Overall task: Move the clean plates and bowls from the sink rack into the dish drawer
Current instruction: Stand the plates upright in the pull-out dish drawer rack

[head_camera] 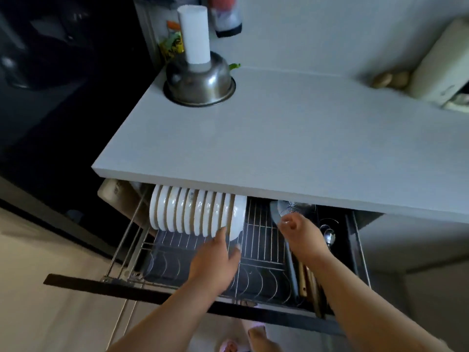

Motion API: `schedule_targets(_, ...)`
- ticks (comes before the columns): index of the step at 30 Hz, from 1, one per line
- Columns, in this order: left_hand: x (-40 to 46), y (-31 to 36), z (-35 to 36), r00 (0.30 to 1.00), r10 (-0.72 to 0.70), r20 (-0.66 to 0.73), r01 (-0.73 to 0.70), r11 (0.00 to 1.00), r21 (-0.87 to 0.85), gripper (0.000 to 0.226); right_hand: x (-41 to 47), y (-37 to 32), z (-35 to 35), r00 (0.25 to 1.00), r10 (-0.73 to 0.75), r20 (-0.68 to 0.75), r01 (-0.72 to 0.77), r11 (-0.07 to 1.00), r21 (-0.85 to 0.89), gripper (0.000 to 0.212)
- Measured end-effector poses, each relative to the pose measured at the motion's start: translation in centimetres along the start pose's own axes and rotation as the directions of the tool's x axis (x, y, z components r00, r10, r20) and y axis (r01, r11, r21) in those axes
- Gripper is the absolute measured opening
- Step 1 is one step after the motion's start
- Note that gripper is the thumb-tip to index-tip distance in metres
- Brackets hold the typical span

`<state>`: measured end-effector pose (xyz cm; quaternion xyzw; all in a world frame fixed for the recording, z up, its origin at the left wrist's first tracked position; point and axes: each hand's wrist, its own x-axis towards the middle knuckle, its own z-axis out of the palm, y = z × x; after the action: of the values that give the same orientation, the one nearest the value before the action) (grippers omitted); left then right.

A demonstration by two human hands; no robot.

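Drawer [177, 292] is sitting pulled out under the countertop [279, 138], wire rack exposed. Row of white bowls [195, 214] is standing on edge in the rack's back left section, packed rim to rim, partly tucked under the counter edge.

Left hand [215, 260] is reaching in with fingers spread, fingertips touching the rightmost bowl of the row; not clamping anything, looks more like steadying or nudging it into its slot. Right hand [302, 232] is hovering over the right side of the drawer, loosely curled, holding nothing as far as the view shows. It is sitting above the utensil compartment, where spoons [329, 236] and long-handled tools [308, 283] are lying.

Progress estimate: bowls are largely in. Front plate slots [256, 278] are all standing empty, and so is the wire section right of the bowls. Sink rack is out of view, so what is left there cannot be judged. If plates are waiting, that part is not yet done.

Steel bowl [200, 82] is sitting upside down on the counter, well apart, with a white cylinder [194, 34] standing on it.
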<state>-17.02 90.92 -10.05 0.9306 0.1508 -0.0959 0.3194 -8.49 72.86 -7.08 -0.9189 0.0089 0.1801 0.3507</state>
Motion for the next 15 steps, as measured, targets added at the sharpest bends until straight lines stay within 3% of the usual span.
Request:
schedule_targets(7,-0.2,7.8,1.9,0.971,0.217,0.098,-0.217,0.976,-0.009,0.060,-4.5,4.9,-7.0,0.968,0.112,-0.225,-0.093,0.991,0.092,0.016)
schedule_targets(15,-1.1,18.0,5.8,0.878,0.439,0.188,-0.451,0.892,0.024,0.055,-9.2,11.5,-15.0,0.877,0.254,-0.407,-0.146,0.950,0.278,0.020)
